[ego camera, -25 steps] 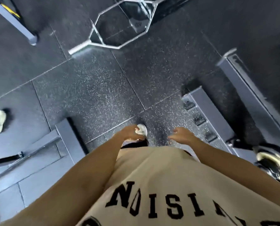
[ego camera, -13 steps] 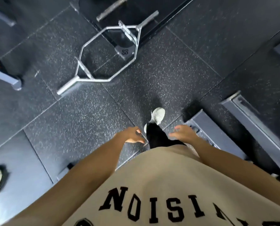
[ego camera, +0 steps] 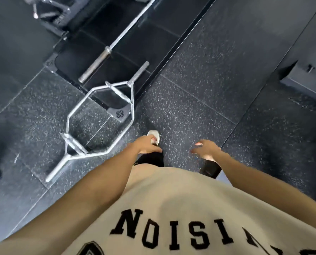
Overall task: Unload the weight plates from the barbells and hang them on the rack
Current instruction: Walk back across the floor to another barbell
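Head view: the left hand [ego camera: 147, 147] hangs in front of the shirt [ego camera: 172, 208] with its grip narrow, fingers loosely curled and holding nothing; the right hand [ego camera: 206, 150] hangs just beside it, a little apart, fingers spread and relaxed, also holding nothing. Both are above the speckled floor [ego camera: 199, 92], with a white shoe [ego camera: 153, 134] showing past the left fingers. The barbell [ego camera: 105, 52] lies on a dark platform [ego camera: 153, 39] toward the far edge of the floor, its near sleeve bare (no plates show on that end; the far end runs out of view). A hex bar [ego camera: 98, 122] lies nearer, its far sleeve on the platform's near corner and its near sleeve on the floor tiles, both bare. A grey frame [ego camera: 304, 74] sits at the floor's right edge, well apart from the hands.
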Demonstrator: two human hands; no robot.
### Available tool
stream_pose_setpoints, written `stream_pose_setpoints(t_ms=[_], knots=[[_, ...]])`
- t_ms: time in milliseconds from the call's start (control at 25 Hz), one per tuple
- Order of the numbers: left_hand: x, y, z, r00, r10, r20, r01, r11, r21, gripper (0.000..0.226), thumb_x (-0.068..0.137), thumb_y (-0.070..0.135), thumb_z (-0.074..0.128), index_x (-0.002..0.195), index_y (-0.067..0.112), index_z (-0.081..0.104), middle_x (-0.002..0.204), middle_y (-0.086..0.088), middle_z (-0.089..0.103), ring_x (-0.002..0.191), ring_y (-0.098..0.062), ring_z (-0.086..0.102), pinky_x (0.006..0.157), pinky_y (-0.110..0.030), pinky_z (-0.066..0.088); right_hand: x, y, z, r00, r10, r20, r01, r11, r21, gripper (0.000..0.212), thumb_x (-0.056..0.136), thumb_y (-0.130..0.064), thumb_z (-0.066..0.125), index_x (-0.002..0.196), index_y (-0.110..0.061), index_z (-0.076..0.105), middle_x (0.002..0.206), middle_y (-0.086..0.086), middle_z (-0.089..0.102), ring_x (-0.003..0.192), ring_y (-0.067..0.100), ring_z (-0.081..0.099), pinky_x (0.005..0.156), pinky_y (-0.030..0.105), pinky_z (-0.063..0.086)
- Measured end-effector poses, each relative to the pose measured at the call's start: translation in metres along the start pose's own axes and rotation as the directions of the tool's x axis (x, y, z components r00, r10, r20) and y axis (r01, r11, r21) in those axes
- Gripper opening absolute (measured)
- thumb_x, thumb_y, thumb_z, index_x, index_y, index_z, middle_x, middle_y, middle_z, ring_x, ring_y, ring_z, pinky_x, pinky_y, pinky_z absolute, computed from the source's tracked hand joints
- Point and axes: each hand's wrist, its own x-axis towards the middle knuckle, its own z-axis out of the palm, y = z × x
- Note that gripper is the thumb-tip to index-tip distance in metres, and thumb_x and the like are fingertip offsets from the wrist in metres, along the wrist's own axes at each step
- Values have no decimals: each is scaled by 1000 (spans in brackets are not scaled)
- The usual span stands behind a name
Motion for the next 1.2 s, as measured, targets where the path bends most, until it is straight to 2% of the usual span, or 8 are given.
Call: stream_pose_setpoints(t_ms=[120,280,400,480,680,800,960,1200], knots=[[72,31,-78,997,39,61,-43,996,76,70,78,47,75,136,20,48,136,-7,53,121,-27,52,97,-35,42,70,-33,-50,998,68,13,-69,996,61,68,76,-53,72,134,-22,55,136,3,57,120,30,55,105,48,42],[160,93,-206,989,109,101,-130,965,229,71,76,51,74,134,18,50,135,-8,54,119,-26,53,99,-36,43,139,-92,-148,988,151,-38,-145,980,135,69,74,-52,73,133,-20,56,136,6,59,121,31,55,105,44,42],[214,152,-296,981,144,132,-178,935,307,78,70,60,73,134,24,48,136,-4,51,119,-24,53,102,-41,44,175,-134,-228,974,159,-164,-116,963,241,62,77,-49,72,130,-19,59,130,6,63,117,31,58,102,44,44],[253,199,-344,978,135,162,-186,913,363,79,68,64,70,133,27,47,137,-4,49,118,-25,53,101,-45,44,202,-153,-273,969,171,-180,-112,949,296,60,80,-48,70,132,-20,58,130,4,63,117,29,59,101,43,46],[353,305,-412,963,130,237,-224,874,431,74,78,56,71,138,24,43,142,-5,44,123,-25,48,99,-40,43,293,-165,-373,969,223,-107,-183,938,296,57,75,-54,69,125,-26,59,127,1,63,117,29,56,102,42,43],[412,388,-464,972,104,210,-188,879,439,75,75,59,70,138,27,43,142,-1,44,123,-23,49,98,-39,42,350,-162,-476,970,222,-101,-184,937,295,58,69,-58,68,119,-29,61,124,-2,64,114,28,58,101,42,44],[474,518,-532,969,148,198,-220,881,419,74,78,56,70,139,24,44,141,-6,45,123,-26,49,98,-38,41,396,-158,-625,970,186,-154,-124,931,342,62,81,-48,69,133,-18,54,133,4,60,116,28,59,100,40,47],[574,685,-584,961,141,238,-229,887,400,74,77,56,71,139,26,44,143,-6,45,122,-24,49,100,-40,41,473,-131,-778,960,234,-151,-155,899,410,62,82,-49,67,135,-21,52,133,2,59,117,27,58,104,44,44]])
